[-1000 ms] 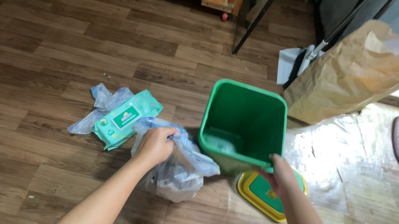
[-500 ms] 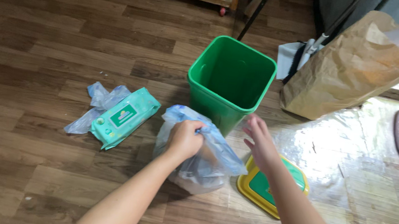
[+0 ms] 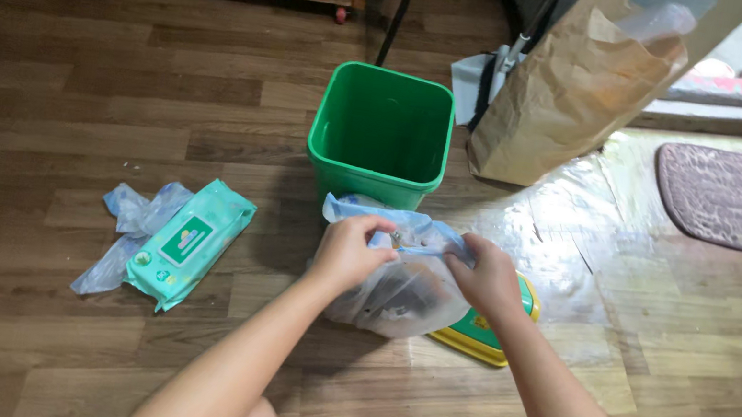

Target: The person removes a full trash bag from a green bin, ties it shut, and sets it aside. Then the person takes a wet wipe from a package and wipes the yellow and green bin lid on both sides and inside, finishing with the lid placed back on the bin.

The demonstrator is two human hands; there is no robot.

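**Both hands at the mouth of a filled bag**

The left hand and right hand each pinch the gathered top edge of a pale blue plastic bag, which sits bulging on the wood-plank floor between them (contents dim through the film). Held at the rim, its mouth stays bunched. Just beyond the hands stands an empty green bin; under the right hand's side lies a yellow-rimmed lid. Well left of the left hand rests a wipes pack.

A flat mint-green wipes pack with a green-and-white label lies on the wooden floor, atop a crumpled bluish bag.
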